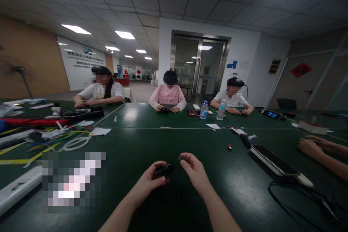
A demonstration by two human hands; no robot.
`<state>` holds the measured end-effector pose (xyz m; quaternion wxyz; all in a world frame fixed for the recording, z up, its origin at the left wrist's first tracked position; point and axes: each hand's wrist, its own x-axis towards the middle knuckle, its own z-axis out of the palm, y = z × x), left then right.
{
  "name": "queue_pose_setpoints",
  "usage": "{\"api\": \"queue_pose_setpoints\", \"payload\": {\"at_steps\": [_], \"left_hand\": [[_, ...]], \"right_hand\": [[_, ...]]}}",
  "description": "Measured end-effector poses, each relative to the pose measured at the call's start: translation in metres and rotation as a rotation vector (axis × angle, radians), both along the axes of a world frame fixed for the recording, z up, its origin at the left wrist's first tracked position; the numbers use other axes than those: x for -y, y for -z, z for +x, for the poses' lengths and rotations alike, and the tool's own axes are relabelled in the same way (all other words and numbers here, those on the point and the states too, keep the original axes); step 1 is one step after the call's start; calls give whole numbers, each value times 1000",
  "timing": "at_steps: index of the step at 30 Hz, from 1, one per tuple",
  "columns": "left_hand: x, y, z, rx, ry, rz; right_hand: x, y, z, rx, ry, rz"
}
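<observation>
Low in the middle of the head view, my left hand [155, 178] is wrapped round a black object [164, 169], whose details are too dark to make out. To its right, my right hand [192, 169] pinches a small dark piece [180, 158] between thumb and fingertips. A short gap separates the piece from the black object. Both hands are above the dark green table [130, 152].
Cables [77, 143] and a white power strip [20, 188] lie left. At right are a phone-like device [274, 159], a black cable [288, 203] and another person's hands [312, 146]. A small red item [230, 147] and bottles [203, 110] stand farther off; three people sit opposite.
</observation>
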<state>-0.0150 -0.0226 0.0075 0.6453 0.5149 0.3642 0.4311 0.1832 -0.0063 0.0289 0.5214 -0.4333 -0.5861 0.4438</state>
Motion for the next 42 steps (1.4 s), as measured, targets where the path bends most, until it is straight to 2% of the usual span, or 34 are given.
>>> {"api": "queue_pose_setpoints", "payload": {"at_steps": [7,11,15,23,31,37,40,42], "left_hand": [[1,-4,-1,-5,31,-12],[1,-3,-2,8,51,-24],[1,-4,-1,4,59,-32],[2,-2,-2,-33,74,-33],[1,-3,1,1,83,-32],[1,-1,4,59,89,-7],[1,0,6,70,69,13],[2,-1,7,52,61,22]], "right_hand": [[-10,4,18,-269,217,-78],[-11,4,20,-376,248,-113],[-10,4,18,-382,258,-137],[-9,6,14,-292,180,-130],[1,-3,6,-182,38,-118],[11,-4,-11,22,-146,-13],[16,-2,-19,230,-171,111],[18,0,-21,339,-170,134]]}}
